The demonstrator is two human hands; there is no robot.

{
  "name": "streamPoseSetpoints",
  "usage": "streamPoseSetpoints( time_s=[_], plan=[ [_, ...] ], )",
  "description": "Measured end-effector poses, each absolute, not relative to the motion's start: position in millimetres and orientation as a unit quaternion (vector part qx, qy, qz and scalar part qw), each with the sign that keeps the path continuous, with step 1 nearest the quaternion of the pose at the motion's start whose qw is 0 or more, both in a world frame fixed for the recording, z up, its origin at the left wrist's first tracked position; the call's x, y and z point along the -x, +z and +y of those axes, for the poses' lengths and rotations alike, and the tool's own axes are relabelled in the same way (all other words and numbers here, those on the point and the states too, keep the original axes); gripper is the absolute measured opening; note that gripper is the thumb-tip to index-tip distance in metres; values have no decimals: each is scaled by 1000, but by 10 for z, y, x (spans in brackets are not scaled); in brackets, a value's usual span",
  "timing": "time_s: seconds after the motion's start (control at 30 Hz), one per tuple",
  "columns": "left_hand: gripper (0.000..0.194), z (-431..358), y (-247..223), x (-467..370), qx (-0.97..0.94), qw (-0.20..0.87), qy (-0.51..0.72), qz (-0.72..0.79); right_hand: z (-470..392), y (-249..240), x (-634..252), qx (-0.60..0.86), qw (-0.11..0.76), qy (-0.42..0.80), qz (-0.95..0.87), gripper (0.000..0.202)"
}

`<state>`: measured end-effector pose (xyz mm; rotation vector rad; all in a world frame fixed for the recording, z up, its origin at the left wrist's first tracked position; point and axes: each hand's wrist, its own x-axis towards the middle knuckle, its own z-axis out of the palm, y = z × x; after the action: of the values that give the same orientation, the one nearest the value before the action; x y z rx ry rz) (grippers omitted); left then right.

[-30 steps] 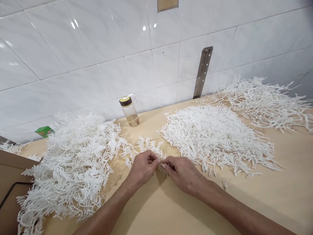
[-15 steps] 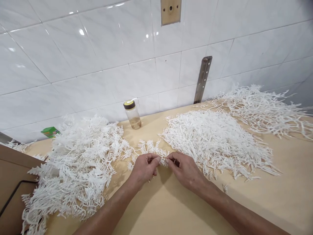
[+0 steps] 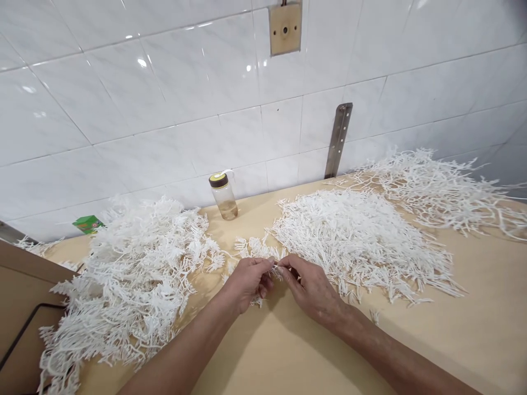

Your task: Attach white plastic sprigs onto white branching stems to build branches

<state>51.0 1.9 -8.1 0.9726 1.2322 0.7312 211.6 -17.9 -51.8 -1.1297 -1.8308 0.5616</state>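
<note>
Both of my hands meet over the tabletop, fingertips nearly touching. My left hand [image 3: 250,280] is closed, pinching a white branching strand [image 3: 255,248] whose sprigs spread behind and below the fingers. My right hand [image 3: 308,285] is closed too, thumb and forefinger pinched at the same strand's end. To the left lies a large tangled heap of white branched pieces [image 3: 144,274]. A flatter pile of short white sprigs [image 3: 354,236] lies just right of and behind my right hand.
White branching stems [image 3: 444,186] are heaped at the back right. A lidded bottle [image 3: 224,198] stands by the tiled wall, near a green box [image 3: 87,224]. A brown carton [image 3: 24,307] is at the left edge. One small sprig [image 3: 374,316] lies near my right forearm.
The view has tilted up slightly. My left hand's lower fingers have shifted, and the fingertips of both hands have come closer together on the strand.
</note>
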Motion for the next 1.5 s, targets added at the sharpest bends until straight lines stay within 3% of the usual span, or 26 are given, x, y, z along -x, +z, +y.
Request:
streamPoseSetpoints(
  time_s=[0.13, 0.33, 0.4, 0.6, 0.67, 1.0, 1.33, 1.5],
  plan=[
    [33, -32, -110, -619, -391, 641, 407, 520, -188, -468, -2132, 454, 455, 221, -733, 21],
    [28, -70, -251, -673, -549, 386, 462, 580, -166, -450, -2156, 504, 462, 217, -697, 20],
    [27, -66, -260, -635, -579, 345, 461, 578, -145, -463, -2166, 518, 456, 228, -687, 21],
    [46, -29, -173, -514, -480, 578, 407, 519, -102, -487, -2175, 503, 448, 276, -686, 26],
    [47, -12, -134, -492, -463, 602, 402, 512, -99, -485, -2169, 492, 452, 281, -689, 27],
    [40, 69, -120, -405, -547, 575, 332, 510, -59, -431, -2193, 480, 439, 460, -605, 35],
    [39, 22, -193, -460, -522, 557, 387, 517, -44, -480, -2231, 473, 444, 499, -575, 35],
    [38, 32, -340, -483, -536, 491, 438, 528, -53, -483, -2219, 510, 444, 428, -600, 32]
  ],
)
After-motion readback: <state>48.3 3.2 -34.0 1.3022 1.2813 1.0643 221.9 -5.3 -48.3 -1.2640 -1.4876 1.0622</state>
